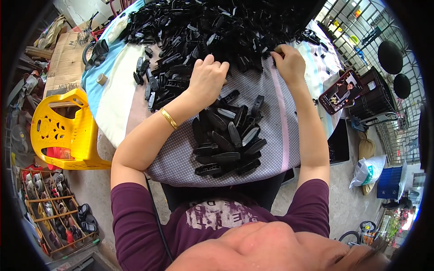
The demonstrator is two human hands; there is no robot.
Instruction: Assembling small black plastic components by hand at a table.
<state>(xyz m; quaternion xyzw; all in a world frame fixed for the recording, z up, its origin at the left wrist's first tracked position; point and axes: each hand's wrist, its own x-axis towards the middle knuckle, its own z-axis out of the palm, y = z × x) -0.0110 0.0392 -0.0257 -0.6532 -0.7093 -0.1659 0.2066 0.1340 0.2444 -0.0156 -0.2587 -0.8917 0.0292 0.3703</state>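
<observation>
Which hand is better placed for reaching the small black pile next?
Probably the left hand: it is just beyond the small pile; the right hand is farther away, by the large pile.

A pile of parts (pixel 233 134) lies before a heap (pixel 203 29) on the desk (pixel 174 160); a chair (pixel 80 131) stands left of it, a phone (pixel 341 92) right.

Slim black pieces (pixel 234 134) lie jumbled in two unequal heaps.
</observation>
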